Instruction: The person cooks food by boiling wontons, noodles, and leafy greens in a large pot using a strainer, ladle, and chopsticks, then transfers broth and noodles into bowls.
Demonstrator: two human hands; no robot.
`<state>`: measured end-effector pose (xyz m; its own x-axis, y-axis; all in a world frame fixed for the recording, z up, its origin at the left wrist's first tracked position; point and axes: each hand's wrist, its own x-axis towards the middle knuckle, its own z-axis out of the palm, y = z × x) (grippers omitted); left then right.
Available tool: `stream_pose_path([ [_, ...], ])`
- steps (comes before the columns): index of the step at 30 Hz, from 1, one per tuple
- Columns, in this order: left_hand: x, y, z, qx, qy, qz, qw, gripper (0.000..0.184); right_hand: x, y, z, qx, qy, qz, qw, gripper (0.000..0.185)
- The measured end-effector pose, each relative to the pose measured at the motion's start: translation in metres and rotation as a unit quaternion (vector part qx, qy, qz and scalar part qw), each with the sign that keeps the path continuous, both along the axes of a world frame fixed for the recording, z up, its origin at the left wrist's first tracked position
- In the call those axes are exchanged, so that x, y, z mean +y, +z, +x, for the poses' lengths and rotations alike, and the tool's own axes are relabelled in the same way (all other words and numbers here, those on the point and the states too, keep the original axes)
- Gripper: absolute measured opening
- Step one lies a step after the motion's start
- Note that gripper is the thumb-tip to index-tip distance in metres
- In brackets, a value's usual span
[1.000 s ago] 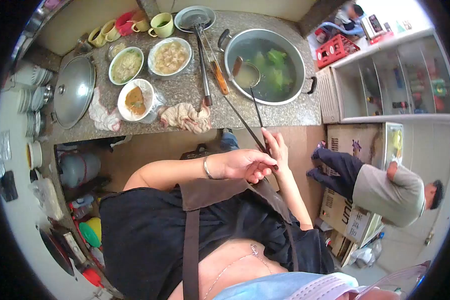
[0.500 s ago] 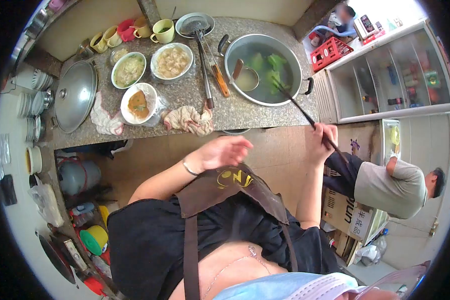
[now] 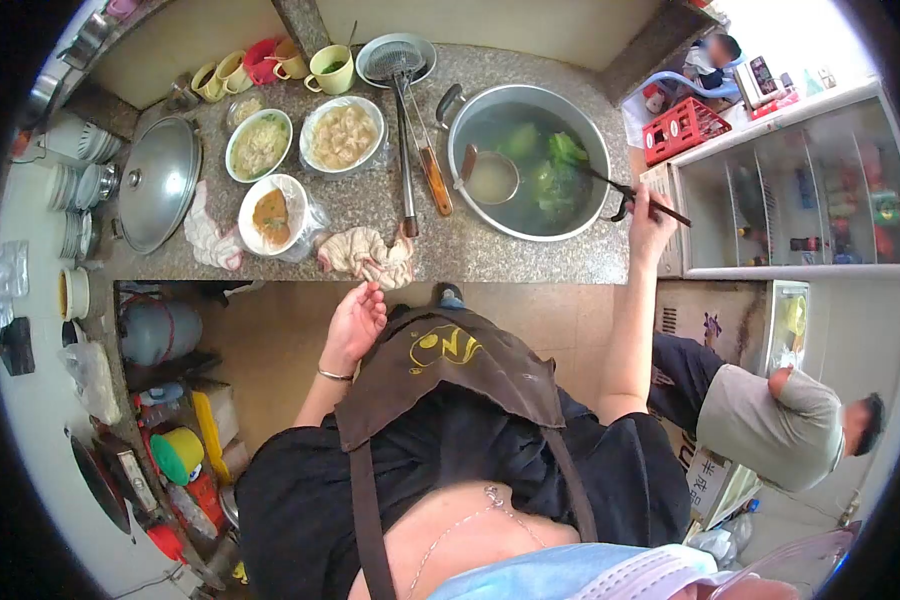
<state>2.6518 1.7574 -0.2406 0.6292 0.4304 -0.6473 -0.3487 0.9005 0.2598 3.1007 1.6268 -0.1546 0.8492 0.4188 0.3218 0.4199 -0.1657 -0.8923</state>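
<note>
My right hand (image 3: 650, 226) is closed around a pair of long dark chopsticks (image 3: 613, 184) at the right side of a large pot (image 3: 452, 165). Their tips reach over green leafy vegetables (image 3: 562, 178), which lie in the pot's cloudy water. A ladle (image 3: 491, 179) rests inside the pot on the left. My left hand (image 3: 356, 322), with a bracelet at the wrist, is held palm up with loosely bent fingers just below the counter edge. Its fingertips are close to a crumpled cloth (image 3: 368, 256); whether they touch it, I cannot tell. I see nothing in that hand.
Bowls of dumplings (image 3: 342, 135), noodles (image 3: 260, 146) and brown sauce (image 3: 273, 216) stand on the counter (image 3: 530, 262). A strainer (image 3: 394, 62), a large lid (image 3: 160, 185) and several cups (image 3: 329, 70) surround them. A person (image 3: 770, 420) stands at right beside a glass-door fridge (image 3: 810, 200).
My left hand has moved left toward the cloth and turned palm up. My right hand has risen with the chopsticks, which now lie flatter. The greens have shifted in the pot.
</note>
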Motion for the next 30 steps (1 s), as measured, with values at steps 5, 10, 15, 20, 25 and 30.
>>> stream_pose_path([
  [5, 0.000, -0.001, 0.041, 0.020, 0.001, 0.045, 0.999, 0.018, 0.032, -0.096, 0.071, -0.102, 0.021, -0.056, 0.993, 0.017],
  [10, 0.000, 0.006, 0.064, 0.015, 0.017, 0.077, 0.997, 0.017, 0.027, -0.082, 0.085, -0.089, 0.034, -0.095, 0.991, 0.025],
  [15, -0.004, -0.012, 0.074, 0.014, 0.036, 0.077, 0.996, 0.016, 0.011, -0.046, 0.072, -0.049, 0.062, -0.094, 0.993, 0.021],
  [20, -0.007, 0.002, 0.086, 0.045, 0.014, 0.081, 0.996, 0.016, 0.003, -0.060, 0.100, -0.033, 0.065, -0.011, 0.997, 0.019],
  [25, -0.005, -0.013, 0.084, 0.051, 0.036, 0.093, 0.994, 0.015, 0.002, -0.040, 0.097, -0.025, 0.095, -0.068, 0.993, 0.023],
  [30, -0.005, -0.001, 0.090, 0.045, 0.046, 0.105, 0.992, 0.016, -0.011, -0.040, 0.103, -0.058, 0.111, -0.080, 0.989, 0.020],
])
